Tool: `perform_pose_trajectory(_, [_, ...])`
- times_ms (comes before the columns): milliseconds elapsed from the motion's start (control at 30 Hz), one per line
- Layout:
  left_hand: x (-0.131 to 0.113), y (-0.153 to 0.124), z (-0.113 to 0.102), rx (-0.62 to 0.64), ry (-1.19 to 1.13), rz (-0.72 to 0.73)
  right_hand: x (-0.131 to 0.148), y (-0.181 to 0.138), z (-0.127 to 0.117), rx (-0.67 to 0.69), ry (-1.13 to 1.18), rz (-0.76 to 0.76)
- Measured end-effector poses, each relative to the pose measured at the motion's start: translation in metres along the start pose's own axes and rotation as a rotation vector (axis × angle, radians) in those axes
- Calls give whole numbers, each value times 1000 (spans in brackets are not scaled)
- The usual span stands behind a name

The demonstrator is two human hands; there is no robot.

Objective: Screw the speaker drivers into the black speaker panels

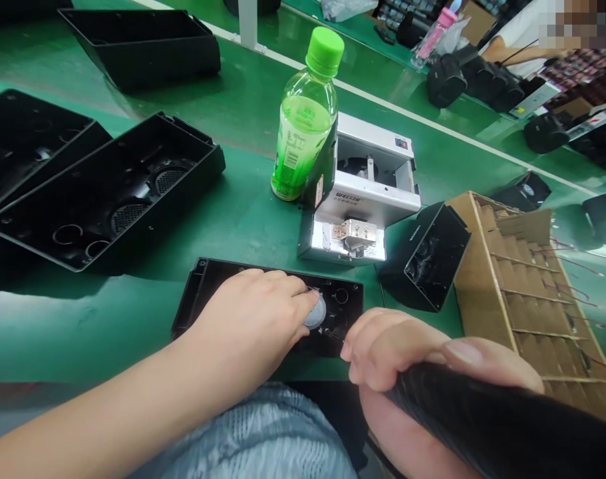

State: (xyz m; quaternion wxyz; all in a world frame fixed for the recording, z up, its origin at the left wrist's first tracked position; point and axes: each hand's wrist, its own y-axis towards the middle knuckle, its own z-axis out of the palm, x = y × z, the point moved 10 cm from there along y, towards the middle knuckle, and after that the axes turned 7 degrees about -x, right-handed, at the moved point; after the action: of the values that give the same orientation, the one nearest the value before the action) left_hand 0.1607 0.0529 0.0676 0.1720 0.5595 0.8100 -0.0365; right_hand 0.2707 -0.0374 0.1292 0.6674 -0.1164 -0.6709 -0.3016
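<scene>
Directly before me on the green bench lies an open black plastic speaker housing (pixel 350 296). Inside it sits a round grey speaker (pixel 314 311), gripped at its edge by the curled fingers of my left hand (pixel 263 313); that hand covers the housing's middle. At the housing's right end, my right hand (pixel 407 359) is wrapped round a thick black electric screwdriver (pixel 482 412). The body of this tool runs out of view at lower right, and its tip is hidden behind my fingers.
Behind the housing stand a silver screw feeder (pixel 372 193) and a green-capped bottle (pixel 305 126). More black housings (pixel 108 193) lie at left, another (pixel 427 256) at right. Beside that is a cardboard divider box (pixel 527 286). A person (pixel 519 40) is across the way.
</scene>
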Motion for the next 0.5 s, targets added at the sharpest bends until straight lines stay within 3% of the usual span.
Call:
perform_pose_trajectory(133, [-1, 0, -1, -4, 3, 4, -3, 3, 5, 131, -68, 28])
perform_pose_trajectory(267, [0, 0, 1, 23, -6, -13, -2, 1, 8, 124, -36, 28])
perform_pose_trajectory(500, [2, -1, 2, 62, -33, -44, 5, -7, -3, -240, 157, -219])
